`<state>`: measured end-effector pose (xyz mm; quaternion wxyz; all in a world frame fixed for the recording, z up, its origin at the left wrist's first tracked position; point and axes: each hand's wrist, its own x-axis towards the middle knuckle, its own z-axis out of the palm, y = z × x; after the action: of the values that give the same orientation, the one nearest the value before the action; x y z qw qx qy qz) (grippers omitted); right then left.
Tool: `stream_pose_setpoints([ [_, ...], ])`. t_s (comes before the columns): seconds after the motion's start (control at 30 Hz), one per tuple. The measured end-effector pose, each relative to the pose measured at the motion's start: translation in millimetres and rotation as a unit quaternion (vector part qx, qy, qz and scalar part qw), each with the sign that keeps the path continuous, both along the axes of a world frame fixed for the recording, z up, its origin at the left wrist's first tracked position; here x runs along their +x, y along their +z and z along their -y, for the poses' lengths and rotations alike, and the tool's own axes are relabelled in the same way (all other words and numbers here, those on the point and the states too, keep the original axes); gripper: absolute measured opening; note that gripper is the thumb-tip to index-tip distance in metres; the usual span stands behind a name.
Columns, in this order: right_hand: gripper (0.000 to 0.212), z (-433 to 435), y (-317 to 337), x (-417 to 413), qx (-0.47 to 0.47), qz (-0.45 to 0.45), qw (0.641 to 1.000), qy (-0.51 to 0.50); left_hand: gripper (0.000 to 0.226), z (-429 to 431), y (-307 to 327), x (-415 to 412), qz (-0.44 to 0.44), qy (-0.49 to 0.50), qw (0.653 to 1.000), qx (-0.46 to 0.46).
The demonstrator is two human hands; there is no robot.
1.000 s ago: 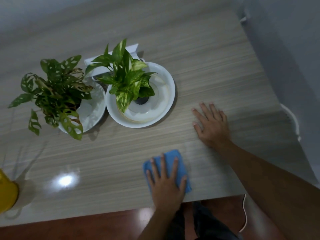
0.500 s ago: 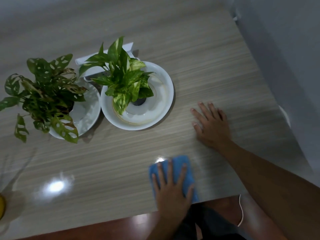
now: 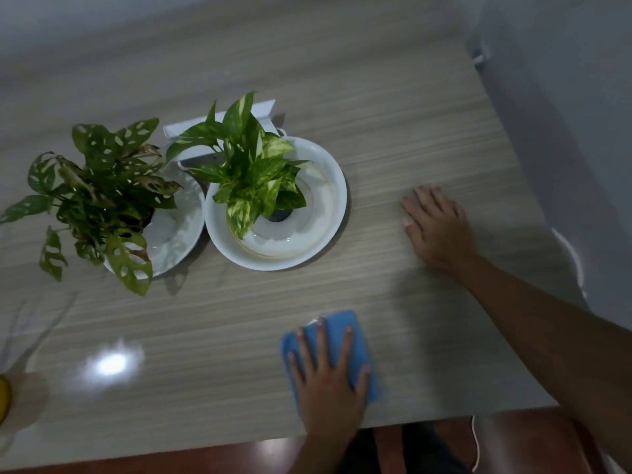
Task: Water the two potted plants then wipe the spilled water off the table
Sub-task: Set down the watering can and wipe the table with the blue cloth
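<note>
A folded blue cloth [image 3: 337, 325] lies on the wooden table [image 3: 376, 114] near its front edge. My left hand [image 3: 328, 388] presses flat on the cloth with fingers spread. My right hand [image 3: 437, 227] rests palm down on the bare table, to the right of the plants, holding nothing. A variegated pothos [image 3: 249, 165] stands in a white saucer [image 3: 328, 186] with water pooled in it. To its left a hole-leaved plant [image 3: 99, 200] stands in another white saucer [image 3: 178, 234]. No spilled water shows clearly on the table.
A white box [image 3: 263, 109] sits behind the pothos. A yellow object [image 3: 4, 398] is cut off at the left edge. A white cable [image 3: 574, 254] hangs off the table's right side by the wall. A lamp glare [image 3: 109, 364] shines at front left.
My left hand slid the blue cloth a little right, then back left and nearer the front edge. My right hand stayed flat in place. The view shifted slightly.
</note>
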<state>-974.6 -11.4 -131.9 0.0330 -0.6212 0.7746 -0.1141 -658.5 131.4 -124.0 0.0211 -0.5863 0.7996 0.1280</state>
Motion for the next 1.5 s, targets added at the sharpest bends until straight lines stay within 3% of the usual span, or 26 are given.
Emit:
stream_pose_setpoints([
  [0.17, 0.051, 16, -15, -20, -0.017, -0.017, 0.999, 0.037, 0.069, 39, -4, -80, -0.018, -0.069, 0.997, -0.034],
  [0.3, 0.052, 16, -13, -20, -0.017, -0.002, 0.999, 0.037, 0.067, 91, -9, -46, 0.028, 0.057, 0.998, -0.025],
  [0.4, 0.051, 15, -14, -20, -0.027, 0.000, 0.999, 0.027, 0.070, 57, -3, -21, 0.027, 0.137, 0.990, -0.037],
  [0.53, 0.049, 15, -18, -20, -0.048, 0.000, 0.999, 0.024, 0.072, 14, -3, -74, 0.015, 0.102, 0.995, -0.010],
  [0.63, 0.049, 13, -18, -21, -0.056, -0.003, 0.998, 0.024, 0.068, 51, -5, -104, 0.007, 0.059, 0.998, -0.029],
  [0.77, 0.053, 16, -13, -21, -0.018, 0.001, 0.999, 0.029, 0.068, 94, -12, -63, 0.036, 0.143, 0.988, -0.055],
  [0.9, 0.054, 15, -11, -21, -0.012, 0.000, 1.000, 0.023, 0.071, 49, -6, -50, 0.050, 0.198, 0.978, -0.042],
  [1.07, 0.054, 16, -11, -20, -0.019, 0.002, 1.000, 0.023, 0.070, 49, -9, -130, -0.024, 0.145, 0.989, -0.034],
  [1.23, 0.054, 14, -10, -21, -0.003, -0.003, 1.000, 0.028, 0.069, 109, -14, -124, 0.030, 0.175, 0.983, -0.046],
  [1.37, 0.054, 15, -10, -22, 0.005, 0.001, 1.000, 0.023, 0.070, 53, -5, -69, 0.030, 0.202, 0.978, -0.043],
  [1.5, 0.054, 14, -7, -21, 0.015, 0.016, 0.999, 0.024, 0.070, -16, 0, -96, 0.007, 0.067, 0.998, -0.004],
])
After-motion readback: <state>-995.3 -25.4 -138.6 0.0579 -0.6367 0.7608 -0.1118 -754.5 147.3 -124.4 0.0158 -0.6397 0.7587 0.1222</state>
